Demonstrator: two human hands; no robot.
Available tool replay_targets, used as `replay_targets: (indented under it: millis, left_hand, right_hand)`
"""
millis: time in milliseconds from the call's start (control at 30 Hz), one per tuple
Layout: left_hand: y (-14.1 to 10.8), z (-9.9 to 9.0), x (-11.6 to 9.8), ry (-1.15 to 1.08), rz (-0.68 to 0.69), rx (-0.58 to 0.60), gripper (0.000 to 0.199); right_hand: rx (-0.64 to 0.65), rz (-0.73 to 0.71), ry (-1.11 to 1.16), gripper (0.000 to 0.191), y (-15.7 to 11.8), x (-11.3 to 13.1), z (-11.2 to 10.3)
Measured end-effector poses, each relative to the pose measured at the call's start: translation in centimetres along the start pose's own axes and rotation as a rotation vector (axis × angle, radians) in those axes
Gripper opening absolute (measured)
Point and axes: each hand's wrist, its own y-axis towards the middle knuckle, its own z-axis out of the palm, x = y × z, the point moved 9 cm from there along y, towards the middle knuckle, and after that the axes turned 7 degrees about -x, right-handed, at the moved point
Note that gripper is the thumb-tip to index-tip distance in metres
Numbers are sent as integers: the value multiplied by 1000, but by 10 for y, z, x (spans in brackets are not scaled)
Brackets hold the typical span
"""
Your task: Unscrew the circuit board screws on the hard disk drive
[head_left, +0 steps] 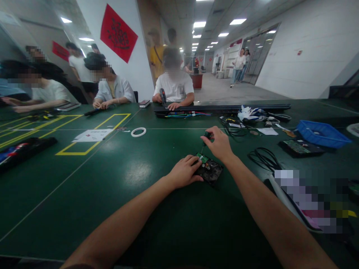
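Note:
On the green tabletop lies a small flat black device with a green circuit board [212,171], tilted slightly in my view. My left hand [185,171] holds it by its left side, fingers over the top near the board and thumb along the near edge. A thin-shafted screwdriver [207,134] with a dark green handle is pinched in the fingers of my right hand [220,144]. Its shaft points down at the board's far edge. Whether the tip sits in a screw is too small to tell.
Right of my hands are black cables [263,158], a second black unit with a circuit board [301,147], a blue plastic basket [322,133] and a blurred-out device [297,201]. A white tape roll [138,132] lies left. Across the table, a person holds a power tool [162,96].

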Motion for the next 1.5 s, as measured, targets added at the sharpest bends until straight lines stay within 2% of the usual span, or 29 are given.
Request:
replay_targets:
  millis: [200,467,900,1200,1500]
  left_hand:
    - [0,0,0,1,-1,-5,74]
    - [0,-1,-1,8,5,-2,77]
    - [0,2,1,-6,-5,4,77]
    - [0,2,2,-13,2,2,78]
    - [0,2,1,-7,7,0,77]
  right_hand:
    - [26,-92,-75,20,0,13,0]
    - [12,-28,-54,22,0,4,0]
    - [18,-96,-82,19,1,17,-2]
    - [5,24,-9,24,-1,1,1]
    - [20,-29,-13,22,-2,6,4]
